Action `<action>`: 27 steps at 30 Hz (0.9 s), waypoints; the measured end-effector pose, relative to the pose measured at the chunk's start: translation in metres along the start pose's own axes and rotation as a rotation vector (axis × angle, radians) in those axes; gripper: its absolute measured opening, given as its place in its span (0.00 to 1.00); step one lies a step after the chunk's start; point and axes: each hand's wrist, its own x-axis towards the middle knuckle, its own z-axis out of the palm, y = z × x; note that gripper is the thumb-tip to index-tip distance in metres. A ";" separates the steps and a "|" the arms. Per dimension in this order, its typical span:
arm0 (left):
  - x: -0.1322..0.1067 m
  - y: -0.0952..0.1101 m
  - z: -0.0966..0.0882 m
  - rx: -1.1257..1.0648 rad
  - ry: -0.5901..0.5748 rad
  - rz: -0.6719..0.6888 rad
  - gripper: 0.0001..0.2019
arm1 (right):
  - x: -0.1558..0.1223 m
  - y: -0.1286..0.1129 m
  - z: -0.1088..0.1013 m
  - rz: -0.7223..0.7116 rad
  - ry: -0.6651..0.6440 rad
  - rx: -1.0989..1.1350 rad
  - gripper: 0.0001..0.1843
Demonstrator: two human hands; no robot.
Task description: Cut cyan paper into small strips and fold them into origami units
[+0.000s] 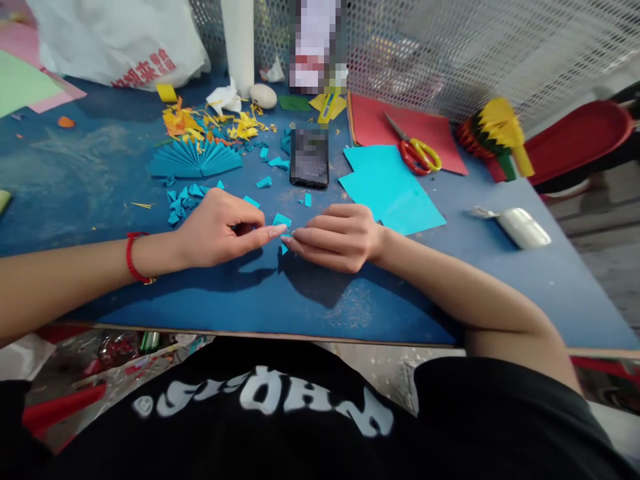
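Note:
My left hand (223,227) and my right hand (337,239) meet fingertip to fingertip above the blue table near its front edge. Pinched between them is a small blue paper piece (285,248), mostly covered by the fingers. Just behind the fingertips shows another bit of blue paper (283,220). Beside my left hand sits a pile of small folded blue paper pieces (184,203), and a pleated blue paper fan (197,160) lies behind it. Loose blue paper slips (264,181) are scattered beyond both hands.
Blue paper sheets (395,190) lie to the right, with red-and-yellow-handled scissors (420,155) on their corner and red paper (370,120) behind. A phone (310,160), yellow paper scraps (183,122), a white case (523,228) and a white plastic bag (120,43) also occupy the table.

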 end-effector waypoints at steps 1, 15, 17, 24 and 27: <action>0.001 0.003 0.002 -0.068 -0.050 -0.028 0.24 | 0.002 -0.001 -0.002 0.015 0.002 -0.015 0.13; 0.006 0.013 0.011 -0.785 -0.119 -0.377 0.04 | 0.013 -0.008 -0.014 0.398 -0.419 0.301 0.13; 0.006 0.013 0.012 -0.751 -0.061 -0.370 0.03 | 0.007 -0.007 -0.010 0.324 -0.243 0.089 0.12; 0.006 0.011 0.015 -0.605 0.157 -0.259 0.04 | 0.007 -0.003 -0.004 0.263 -0.127 -0.118 0.17; 0.005 0.006 0.016 -0.594 0.230 -0.267 0.08 | 0.011 -0.006 -0.002 0.332 -0.236 -0.017 0.23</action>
